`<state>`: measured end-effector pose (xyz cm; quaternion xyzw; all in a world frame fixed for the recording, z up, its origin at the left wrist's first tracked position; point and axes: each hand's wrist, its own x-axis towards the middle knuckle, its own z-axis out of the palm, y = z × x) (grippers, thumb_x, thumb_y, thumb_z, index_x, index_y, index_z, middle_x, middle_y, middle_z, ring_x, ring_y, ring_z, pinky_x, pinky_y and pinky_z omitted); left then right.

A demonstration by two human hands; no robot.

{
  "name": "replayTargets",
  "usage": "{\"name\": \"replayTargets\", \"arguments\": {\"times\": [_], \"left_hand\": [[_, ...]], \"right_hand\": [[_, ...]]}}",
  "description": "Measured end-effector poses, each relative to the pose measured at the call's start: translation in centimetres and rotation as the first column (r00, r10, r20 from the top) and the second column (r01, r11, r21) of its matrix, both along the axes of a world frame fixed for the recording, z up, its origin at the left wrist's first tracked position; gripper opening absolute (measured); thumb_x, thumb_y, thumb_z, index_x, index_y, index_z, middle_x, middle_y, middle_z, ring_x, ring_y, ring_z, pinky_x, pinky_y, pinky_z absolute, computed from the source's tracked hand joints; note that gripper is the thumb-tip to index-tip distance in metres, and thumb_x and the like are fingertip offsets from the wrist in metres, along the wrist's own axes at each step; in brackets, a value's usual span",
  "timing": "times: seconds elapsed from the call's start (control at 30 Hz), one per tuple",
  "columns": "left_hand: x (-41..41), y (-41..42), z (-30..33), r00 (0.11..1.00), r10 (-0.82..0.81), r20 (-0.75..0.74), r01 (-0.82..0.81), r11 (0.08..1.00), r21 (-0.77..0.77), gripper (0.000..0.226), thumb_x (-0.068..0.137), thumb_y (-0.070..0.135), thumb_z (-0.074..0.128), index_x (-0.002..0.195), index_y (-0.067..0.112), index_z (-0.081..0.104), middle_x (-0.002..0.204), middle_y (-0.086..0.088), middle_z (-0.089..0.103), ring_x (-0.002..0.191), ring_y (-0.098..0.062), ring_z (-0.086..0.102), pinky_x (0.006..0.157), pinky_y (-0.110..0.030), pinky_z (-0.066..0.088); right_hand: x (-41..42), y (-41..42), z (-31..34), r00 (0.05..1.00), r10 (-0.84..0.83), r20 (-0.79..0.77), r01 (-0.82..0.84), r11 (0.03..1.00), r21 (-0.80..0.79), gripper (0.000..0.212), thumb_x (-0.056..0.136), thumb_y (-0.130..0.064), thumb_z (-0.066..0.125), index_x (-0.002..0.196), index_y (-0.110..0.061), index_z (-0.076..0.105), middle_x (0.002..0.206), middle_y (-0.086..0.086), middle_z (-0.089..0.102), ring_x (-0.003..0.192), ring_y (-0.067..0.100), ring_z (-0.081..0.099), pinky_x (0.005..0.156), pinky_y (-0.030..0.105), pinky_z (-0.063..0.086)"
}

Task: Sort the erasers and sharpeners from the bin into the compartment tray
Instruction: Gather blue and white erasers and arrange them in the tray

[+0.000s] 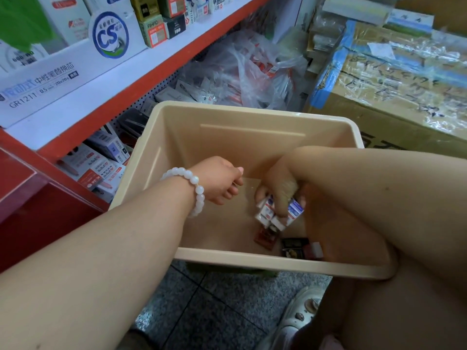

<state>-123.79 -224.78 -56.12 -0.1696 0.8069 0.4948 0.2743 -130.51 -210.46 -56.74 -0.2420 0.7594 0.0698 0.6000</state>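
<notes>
At the far left stands the red shelf (106, 114), with white refill boxes (50, 79) on its upper board and packets of pens (101, 170) on the board below. My left forearm comes in from the lower left, a white bead bracelet (192, 188) round the wrist, and crosses the left rim of the beige bin (252, 114). My left hand (217, 181) hangs inside the bin above its floor, near the left wall, fingers curled loosely downward and holding nothing that I can see; whether the fingertips touch the floor I cannot tell.

Toward the right of the bin floor, my right hand (280, 190) is clamped around a cluster of small white erasers (270, 213) in blue-and-red printed sleeves, fingers wrapped over the top of them, several sticking out below my grip. Just beneath that bundle, on the floor toward the near wall, lies a small reddish-brown piece (265, 237), and beside it, in the near right corner, a dark one (294, 245) with something pale and pink touching it; they are too blurred for me to say whether these are sharpeners. My right forearm enters over the bin's right rim and hides that corner.

Behind the bin lies a clear plastic bag (252, 72) of packaged goods, and at the right a taped cardboard carton (394, 79). Below, my shoe (298, 317) rests on grey speckled floor tile (214, 311).
</notes>
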Motion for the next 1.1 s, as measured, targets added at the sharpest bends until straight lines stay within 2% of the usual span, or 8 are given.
{"name": "replayTargets", "arguments": {"times": [0.13, 0.27, 0.37, 0.5, 0.67, 0.8, 0.93, 1.1], "left_hand": [[0.0, 0.1, 0.5, 0.984, 0.170, 0.049, -0.174, 0.978, 0.118, 0.037, 0.101, 0.035, 0.037, 0.082, 0.011, 0.058, 0.077, -0.007, 0.059, 0.068, -0.018, 0.056, 0.065, -0.031, 0.048], [0.1, -0.2, 1.7, 0.927, 0.290, 0.237, -0.365, 0.843, 0.396, 0.047, 0.097, 0.051, 0.037, 0.086, 0.013, 0.061, 0.089, -0.012, 0.068, 0.085, -0.028, 0.065, 0.085, -0.042, 0.051], [0.0, -0.8, 2.9, 0.904, 0.232, 0.358, -0.421, 0.627, 0.656, 0.057, 0.090, 0.062, 0.035, 0.101, 0.018, 0.069, 0.110, -0.016, 0.069, 0.104, -0.039, 0.062, 0.093, -0.055, 0.046], [1.1, -1.3, 5.1, 0.893, 0.231, 0.386, -0.444, 0.321, 0.836, 0.057, 0.087, 0.060, 0.046, 0.104, 0.012, 0.070, 0.116, -0.021, 0.064, 0.110, -0.048, 0.057, 0.094, -0.065, 0.041], [2.5, -0.7, 6.5, 0.880, 0.303, 0.367, -0.411, 0.096, 0.907, 0.057, 0.089, 0.057, 0.047, 0.114, 0.008, 0.063, 0.123, -0.018, 0.061, 0.117, -0.041, 0.054, 0.089, -0.055, 0.049], [3.8, 0.4, 7.3, 0.846, 0.374, 0.379, -0.395, -0.036, 0.918, 0.055, 0.088, 0.052, 0.049, 0.103, 0.003, 0.070, 0.108, -0.017, 0.069, 0.101, -0.035, 0.064, 0.081, -0.053, 0.052], [4.5, 1.0, 7.0, 0.820, 0.376, 0.433, -0.412, -0.140, 0.901, 0.056, 0.087, 0.052, 0.052, 0.121, 0.008, 0.062, 0.132, -0.011, 0.058, 0.126, -0.028, 0.050, 0.076, -0.045, 0.057], [5.2, 1.3, 6.5, 0.814, 0.343, 0.469, -0.428, -0.191, 0.883, 0.061, 0.083, 0.049, 0.056, 0.125, 0.005, 0.059, 0.133, -0.014, 0.054, 0.115, -0.033, 0.055, 0.067, -0.039, 0.059]], "right_hand": [[-0.6, -0.2, 4.0, 0.985, -0.166, 0.034, 0.169, 0.947, -0.273, 0.027, 0.078, 0.001, 0.072, 0.091, -0.018, 0.059, 0.082, 0.008, 0.064, 0.058, 0.014, 0.061, 0.042, 0.023, 0.051], [-0.4, -0.5, 7.2, 0.954, -0.285, 0.089, 0.290, 0.816, -0.499, 0.029, 0.078, 0.007, 0.068, 0.089, -0.018, 0.058, 0.073, 0.002, 0.067, 0.057, 0.012, 0.066, 0.044, 0.025, 0.052], [0.1, -1.7, 9.1, 0.941, -0.340, 0.003, 0.266, 0.732, -0.627, 0.030, 0.077, -0.001, 0.073, 0.094, -0.021, 0.060, 0.084, 0.007, 0.067, 0.067, 0.017, 0.067, 0.050, 0.027, 0.054], [0.9, -3.1, 11.2, 0.916, -0.397, -0.050, 0.245, 0.654, -0.716, 0.040, 0.069, -0.006, 0.080, 0.099, -0.020, 0.057, 0.090, 0.011, 0.068, 0.067, 0.021, 0.066, 0.059, 0.035, 0.054], [1.9, -2.8, 14.1, 0.907, -0.253, -0.337, -0.056, 0.719, -0.692, 0.058, 0.056, -0.028, 0.088, 0.103, -0.038, 0.056, 0.093, -0.006, 0.070, 0.083, 0.020, 0.069, 0.078, 0.043, 0.057], [2.7, -1.9, 15.9, 0.859, -0.266, -0.438, -0.137, 0.704, -0.697, 0.073, 0.057, -0.026, 0.088, 0.116, -0.043, 0.050, 0.097, -0.012, 0.066, 0.086, 0.009, 0.064, 0.085, 0.037, 0.054], [3.5, -1.4, 15.9, 0.908, -0.400, -0.128, 0.135, 0.565, -0.814, 0.068, 0.062, -0.001, 0.084, 0.116, -0.030, 0.054, 0.081, -0.002, 0.067, 0.073, 0.016, 0.066, 0.072, 0.038, 0.056], [4.2, -1.6, 14.0, 0.842, -0.533, 0.083, 0.339, 0.402, -0.851, 0.048, 0.072, 0.001, 0.077, 0.111, -0.018, 0.058, 0.088, 0.007, 0.065, 0.078, 0.023, 0.064, 0.069, 0.039, 0.053]]}}
